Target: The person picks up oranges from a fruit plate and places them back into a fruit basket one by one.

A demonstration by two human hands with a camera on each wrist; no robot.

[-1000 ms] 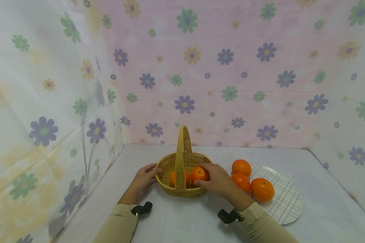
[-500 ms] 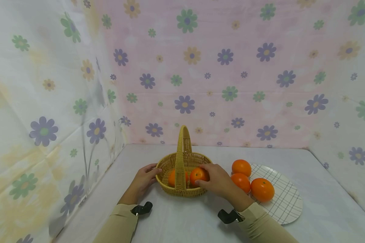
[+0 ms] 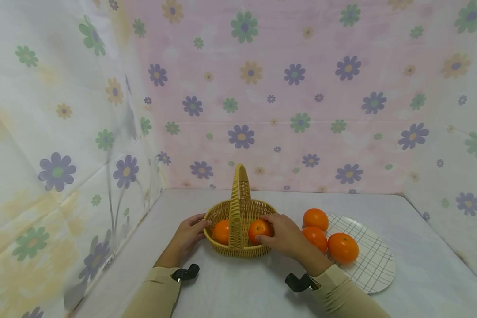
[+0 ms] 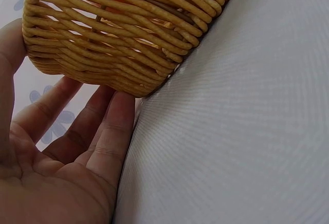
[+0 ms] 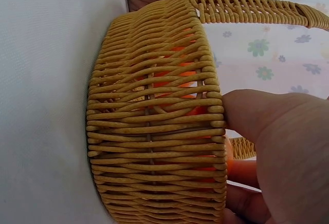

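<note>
A yellow wicker basket (image 3: 246, 252) with a tall arched handle stands on the white table. My left hand (image 3: 187, 235) holds its left side, thumb at the rim and fingers against the outer wall, as the left wrist view shows. Reaching over the right rim, my right hand (image 3: 285, 235) grips an orange (image 3: 259, 230) low inside the basket. Another orange (image 3: 221, 231) lies in the basket's left part, partly behind the handle. Through the weave in the right wrist view, orange peel (image 5: 175, 72) shows in patches; the right fingertips are mostly hidden by the wall.
To the right, a white oval plate (image 3: 377, 260) with a grid pattern lies on the table. Three oranges (image 3: 343, 248) sit grouped at its left side. Flower-printed cloth (image 3: 286, 145) stands behind the table and along both sides.
The loose orange in the basket has rolled left, away from the held one and past the handle's base. The held orange has shifted slightly left; both hands stay nearly still.
</note>
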